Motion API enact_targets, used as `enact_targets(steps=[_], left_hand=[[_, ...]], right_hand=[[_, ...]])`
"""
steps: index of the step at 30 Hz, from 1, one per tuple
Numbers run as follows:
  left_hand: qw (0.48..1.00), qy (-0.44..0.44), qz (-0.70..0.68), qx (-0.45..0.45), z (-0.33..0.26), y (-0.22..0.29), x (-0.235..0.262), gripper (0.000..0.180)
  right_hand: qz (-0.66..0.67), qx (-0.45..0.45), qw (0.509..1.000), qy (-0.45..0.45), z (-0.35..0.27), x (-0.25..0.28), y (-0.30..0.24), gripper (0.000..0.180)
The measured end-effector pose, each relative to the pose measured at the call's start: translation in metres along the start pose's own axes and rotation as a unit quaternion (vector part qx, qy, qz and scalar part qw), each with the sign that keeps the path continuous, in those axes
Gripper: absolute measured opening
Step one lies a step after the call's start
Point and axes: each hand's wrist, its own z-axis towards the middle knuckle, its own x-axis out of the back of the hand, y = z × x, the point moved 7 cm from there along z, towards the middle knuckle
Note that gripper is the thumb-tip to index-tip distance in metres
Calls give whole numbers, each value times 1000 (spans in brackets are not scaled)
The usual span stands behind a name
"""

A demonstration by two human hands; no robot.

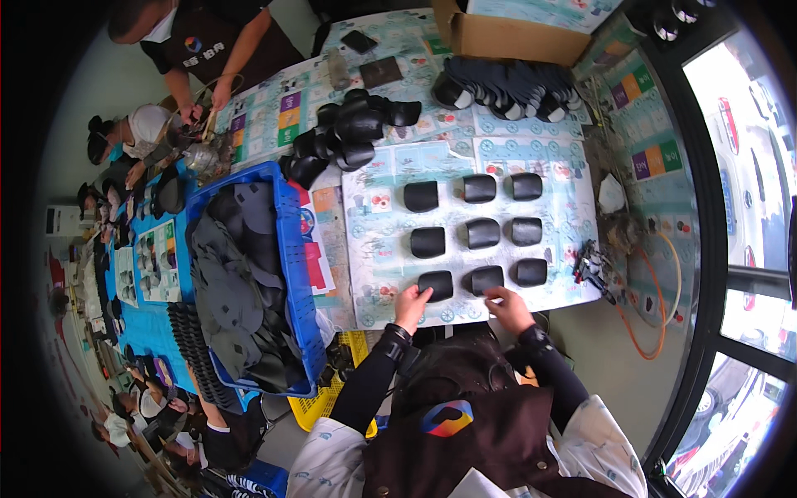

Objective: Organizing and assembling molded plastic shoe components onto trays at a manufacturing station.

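Observation:
Black curved pieces, roughly square with rounded corners, lie in three rows of three on the white sheet in front of me. My left hand is closed at the lower left edge of the near-left piece, its thumb against that edge. At the near-middle piece, my right hand has its fingertips bent in at the lower right corner. The near-right piece lies untouched. Farther up are the middle piece and the far-left piece.
Left stands a blue crate of grey-black sheets, with a yellow crate below. Black curved pieces are heaped beyond it. A row of dark pads and a cardboard box stand at the back. A co-worker works far left.

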Motion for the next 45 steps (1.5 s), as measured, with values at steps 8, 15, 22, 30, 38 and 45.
enact_targets(steps=[8, 15, 22, 30, 38, 45], left_hand=[[900, 147, 341, -228, 21, 80, 19, 51], [811, 430, 269, -292, 216, 266, 162, 67], [804, 355, 433, -200, 277, 302, 162, 41], [882, 262, 269, -283, 141, 224, 186, 21], [971, 128, 85, -184, 184, 154, 137, 16], [882, 194, 358, -238, 188, 186, 111, 48]], right_hand=[[125, -140, 982, 32, -54, 62, 57, 24], [135, -182, 973, 49, -95, 57, 61, 22], [152, -206, 964, 76, -140, 62, 75, 22], [229, -208, 947, 89, -133, 45, 104, 21], [206, -199, 956, 71, -102, 49, 75, 19], [173, -218, 956, 89, -125, 51, 87, 19]])
